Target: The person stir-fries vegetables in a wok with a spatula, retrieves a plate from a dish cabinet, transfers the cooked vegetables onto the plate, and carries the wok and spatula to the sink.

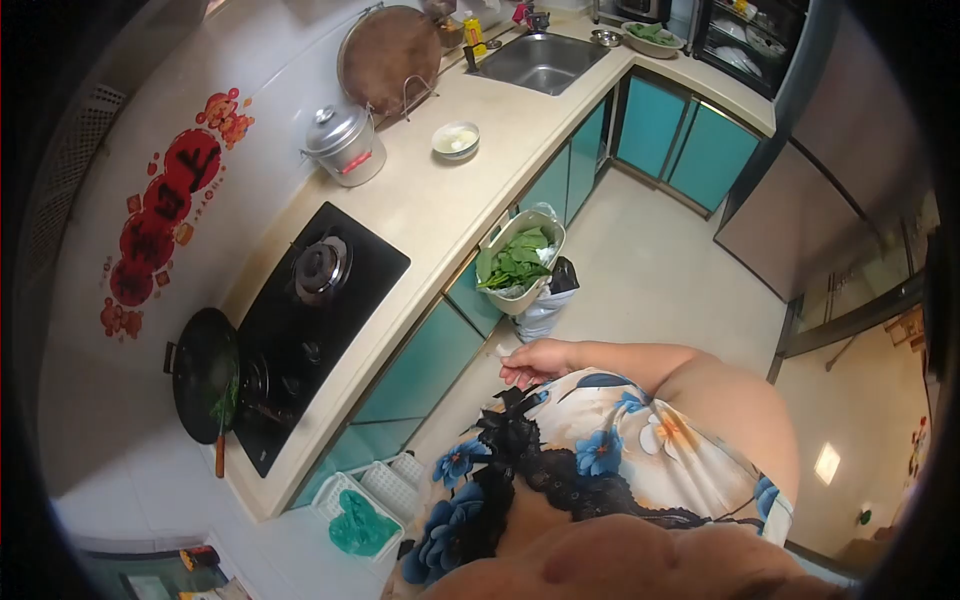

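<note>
My right hand [537, 362] is in front of my body at waist height, its fingers curled together. A small whitish bit shows at the fingertips, too small to name. Nearest to the hand is a bin [512, 303] hung by the cabinet front, with large green leaves [518, 258] heaped in it. My left hand is out of view. On the hob [370, 262], at the far left, sits a dark wok [195, 375] with a wooden handle and some greens [226, 400] inside.
A lidded metal pot [345, 150], a bowl [456, 141] with pale contents and a round board [388, 60] stand on the counter [420, 215]. Beyond are a sink [545, 62] and a bowl of greens [652, 38]. White baskets [385, 488] with a green bag sit low down. A fridge stands right.
</note>
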The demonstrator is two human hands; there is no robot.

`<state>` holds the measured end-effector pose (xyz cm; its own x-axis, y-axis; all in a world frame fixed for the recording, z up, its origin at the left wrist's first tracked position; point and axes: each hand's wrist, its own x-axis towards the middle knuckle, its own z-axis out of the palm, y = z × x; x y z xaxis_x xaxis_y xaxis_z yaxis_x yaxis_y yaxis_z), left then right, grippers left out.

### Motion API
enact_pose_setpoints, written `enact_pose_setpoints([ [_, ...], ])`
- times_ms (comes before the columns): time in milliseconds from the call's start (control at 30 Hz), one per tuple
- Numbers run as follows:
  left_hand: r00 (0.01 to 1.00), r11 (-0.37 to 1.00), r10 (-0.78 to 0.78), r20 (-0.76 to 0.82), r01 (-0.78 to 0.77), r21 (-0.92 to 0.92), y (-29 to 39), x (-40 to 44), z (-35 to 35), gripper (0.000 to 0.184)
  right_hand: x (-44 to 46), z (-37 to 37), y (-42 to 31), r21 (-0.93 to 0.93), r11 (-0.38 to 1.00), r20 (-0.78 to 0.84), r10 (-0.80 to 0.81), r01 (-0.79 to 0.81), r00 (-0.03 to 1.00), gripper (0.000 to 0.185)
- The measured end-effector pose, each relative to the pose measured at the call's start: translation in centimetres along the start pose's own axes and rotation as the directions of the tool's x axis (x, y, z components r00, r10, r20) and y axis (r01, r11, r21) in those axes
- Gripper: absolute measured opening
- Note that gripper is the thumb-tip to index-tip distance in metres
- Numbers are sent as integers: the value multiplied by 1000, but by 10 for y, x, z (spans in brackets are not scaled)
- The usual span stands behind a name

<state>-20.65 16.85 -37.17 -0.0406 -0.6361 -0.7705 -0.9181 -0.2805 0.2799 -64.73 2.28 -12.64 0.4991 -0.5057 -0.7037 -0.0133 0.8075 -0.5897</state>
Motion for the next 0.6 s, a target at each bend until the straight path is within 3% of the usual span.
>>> enact_pose_setpoints([
  [100,998,991,40,48,-46,124,7,32,-1,19,-7,-11,14,-79,993,-7,-91,90,996,28],
  [167,990,959,122,75,-137,249,18,64,-12,19,-19,-16,15,-4,975,-138,-221,223,965,27],
  [233,963,886,248,108,-270,378,37,105,-30,19,-35,-23,16,97,964,-264,-216,249,940,25],
  [367,819,583,547,175,-522,623,84,179,-50,18,-59,-49,42,184,953,-319,-174,241,932,25],
  [400,774,446,579,258,-565,694,111,174,-59,20,-64,-53,46,141,962,-369,-168,233,914,25],
  [433,931,819,360,56,-345,460,150,167,-53,22,-66,-56,50,88,973,-400,-162,214,902,26],
  [467,912,751,391,122,-393,531,171,166,-49,39,-67,-68,62,130,964,-378,-170,234,910,26],
  [500,950,889,309,49,-307,340,195,154,-46,37,-69,-72,60,177,952,-359,-173,249,917,26],
  [533,935,870,346,79,-351,346,221,142,-45,37,-74,-74,59,145,969,-308,-147,199,940,26],
  [600,917,850,391,79,-393,350,246,130,-40,36,-103,-61,36,62,965,-494,-193,255,848,26],
])
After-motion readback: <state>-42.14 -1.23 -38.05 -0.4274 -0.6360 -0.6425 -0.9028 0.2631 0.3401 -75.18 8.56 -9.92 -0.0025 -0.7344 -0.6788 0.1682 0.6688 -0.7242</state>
